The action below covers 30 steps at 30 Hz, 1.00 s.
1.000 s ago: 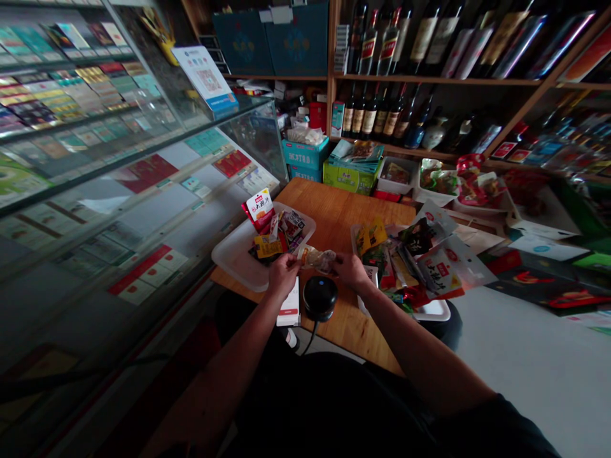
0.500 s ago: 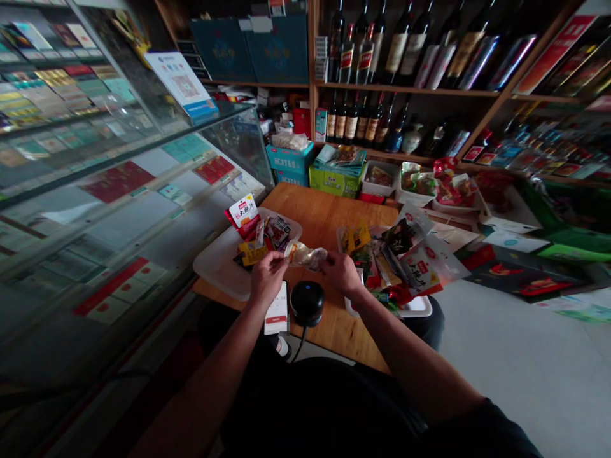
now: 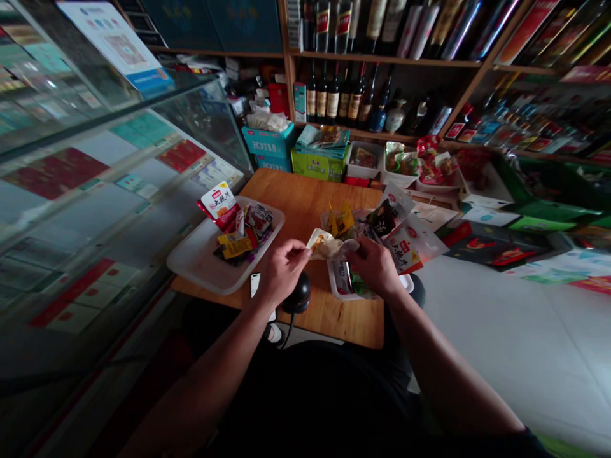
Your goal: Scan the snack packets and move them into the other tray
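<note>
While both hands pinch the packet (image 3: pixel 321 243): it is held up, stretched between them, beyond the device (image 3: pixel 297 297) and slightly to its right.
Left hand (image 3: pixel 285 270): nearly closed, thumb and fingertips on the packet's left end, just beside the device.
Right hand (image 3: pixel 377 264): fingers curled nearly closed on the packet's right end, to the right of the device.
Device: black, rounded, near the close edge of the wooden table (image 3: pixel 286 191), partly behind the left hand.
Phone (image 3: pixel 255 283): just left of the device, partly hidden by the left forearm.
Left tray (image 3: pixel 191 264): left of the device, with snack packs (image 3: pixel 236 245) heaped in part of it.
Right tray (image 3: pixel 407 282): right of the device, crowded with bags (image 3: pixel 405 248).
Bottles (image 3: pixel 333 102): shelved, well beyond the device.
</note>
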{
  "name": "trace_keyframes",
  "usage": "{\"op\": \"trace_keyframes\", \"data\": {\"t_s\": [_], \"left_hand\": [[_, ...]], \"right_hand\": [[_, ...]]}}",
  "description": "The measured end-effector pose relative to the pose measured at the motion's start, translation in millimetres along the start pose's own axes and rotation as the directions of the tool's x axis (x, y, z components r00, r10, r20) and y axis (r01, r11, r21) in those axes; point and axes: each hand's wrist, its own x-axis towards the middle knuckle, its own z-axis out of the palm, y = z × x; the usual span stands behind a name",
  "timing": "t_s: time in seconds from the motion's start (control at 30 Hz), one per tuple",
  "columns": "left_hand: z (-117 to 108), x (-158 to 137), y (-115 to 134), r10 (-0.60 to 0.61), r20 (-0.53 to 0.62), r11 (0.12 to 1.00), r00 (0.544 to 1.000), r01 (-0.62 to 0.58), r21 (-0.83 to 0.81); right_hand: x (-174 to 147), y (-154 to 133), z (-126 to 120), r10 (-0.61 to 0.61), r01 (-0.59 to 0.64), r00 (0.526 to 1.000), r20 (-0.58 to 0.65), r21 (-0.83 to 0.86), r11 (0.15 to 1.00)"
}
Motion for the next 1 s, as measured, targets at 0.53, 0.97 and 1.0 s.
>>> {"op": "trace_keyframes", "data": {"t_s": [0.53,0.97,1.0], "left_hand": [[90,-37,29,0.203,0.472,0.94,0.858,-0.306,0.151],[146,-47,36,0.028,0.613,0.992,0.789,0.052,-0.113],[150,-46,38,0.034,0.622,0.991,0.782,0.053,-0.121]], "right_hand": [[-83,71,-86,0.2,-0.207,0.976,-0.081,-0.076,0.975],[-142,95,-119,0.434,-0.423,0.892,-0.128,0.101,0.9],[-143,94,-120,0.447,-0.431,0.881,-0.152,0.129,0.893]]}}
